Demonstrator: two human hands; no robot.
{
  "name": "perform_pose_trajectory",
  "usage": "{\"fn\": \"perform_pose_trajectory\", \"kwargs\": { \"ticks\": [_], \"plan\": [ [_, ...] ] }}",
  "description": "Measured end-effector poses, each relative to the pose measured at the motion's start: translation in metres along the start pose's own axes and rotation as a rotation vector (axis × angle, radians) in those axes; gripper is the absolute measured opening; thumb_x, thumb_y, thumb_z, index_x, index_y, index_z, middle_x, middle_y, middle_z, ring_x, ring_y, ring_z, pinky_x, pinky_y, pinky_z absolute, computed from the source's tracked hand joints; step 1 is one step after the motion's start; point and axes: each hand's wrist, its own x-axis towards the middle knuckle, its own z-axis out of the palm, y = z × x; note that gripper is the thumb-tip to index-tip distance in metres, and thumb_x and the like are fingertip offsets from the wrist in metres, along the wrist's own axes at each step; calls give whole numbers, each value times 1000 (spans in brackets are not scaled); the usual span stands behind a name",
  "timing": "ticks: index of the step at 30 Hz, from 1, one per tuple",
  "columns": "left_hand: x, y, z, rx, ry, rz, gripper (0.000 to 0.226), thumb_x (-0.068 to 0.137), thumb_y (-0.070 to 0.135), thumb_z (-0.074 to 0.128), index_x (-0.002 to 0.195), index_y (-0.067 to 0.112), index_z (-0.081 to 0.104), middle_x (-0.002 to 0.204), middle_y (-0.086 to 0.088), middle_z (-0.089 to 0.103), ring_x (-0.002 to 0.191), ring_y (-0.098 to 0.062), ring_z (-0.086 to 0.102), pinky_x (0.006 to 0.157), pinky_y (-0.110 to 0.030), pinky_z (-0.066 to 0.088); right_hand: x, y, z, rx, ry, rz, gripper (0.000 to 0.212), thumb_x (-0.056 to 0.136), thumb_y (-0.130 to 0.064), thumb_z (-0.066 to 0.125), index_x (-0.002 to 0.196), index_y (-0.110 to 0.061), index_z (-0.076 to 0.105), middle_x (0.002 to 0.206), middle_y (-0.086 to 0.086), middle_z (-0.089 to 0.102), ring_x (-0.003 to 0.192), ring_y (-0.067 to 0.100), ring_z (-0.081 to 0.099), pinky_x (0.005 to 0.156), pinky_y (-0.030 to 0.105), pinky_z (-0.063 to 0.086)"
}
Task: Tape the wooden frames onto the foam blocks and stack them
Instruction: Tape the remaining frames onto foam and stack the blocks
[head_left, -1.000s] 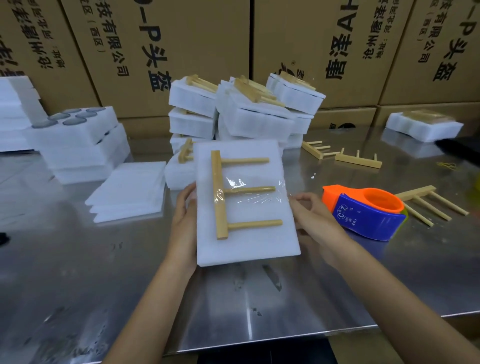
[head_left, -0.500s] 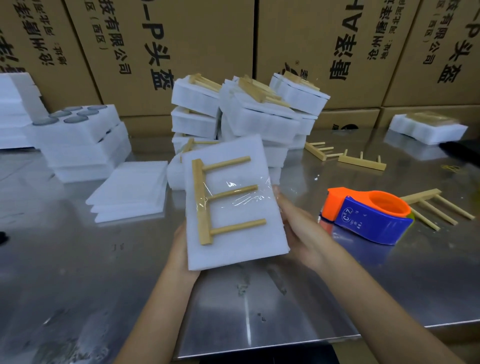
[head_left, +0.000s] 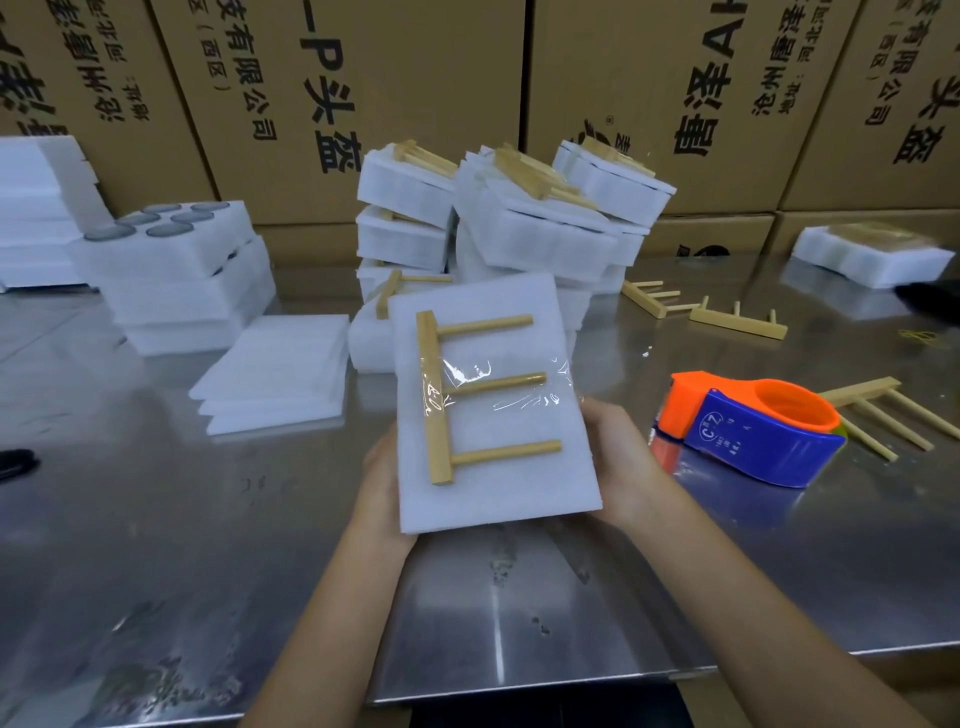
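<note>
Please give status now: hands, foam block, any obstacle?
Both hands, left and right, hold foam block above table. Wooden frame taped across middle. Not stacked yet. Nothing blocking.

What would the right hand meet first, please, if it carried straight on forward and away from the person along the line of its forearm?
Probably the stacks of taped foam blocks behind the foam block that the right hand holds; depth is hard to judge from one view.
</note>
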Motion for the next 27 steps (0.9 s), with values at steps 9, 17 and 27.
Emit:
{"fn": "perform_pose_trajectory", "kwargs": {
  "ticks": [9,17,27],
  "plan": [
    [3,1,-2,179,165,-36,30,102,8,45,73,12,53,47,1,54,43,-13,54,46,-18,45,4,8,-2,-108,38,53,19,96,-21,54,104,-11,69,107,10,71,96,30,66,92,44,53],
    [-1,-8,4,-21,144,59,42,96,10,56,55,21,59,50,5,54,41,-12,49,42,-17,41,2,-1,0,-249,339,-173,28,96,-32,61,85,-7,68,73,10,73,66,27,69,66,37,60],
    [-5,2,13,0,33,-43,60,89,60,57,118,9,71,118,-17,71,111,-35,66,100,-53,50,1,16,-8,-344,58,-216,61,70,-59,81,118,-23,71,109,-1,76,98,18,73,73,27,59]
  ]
}}
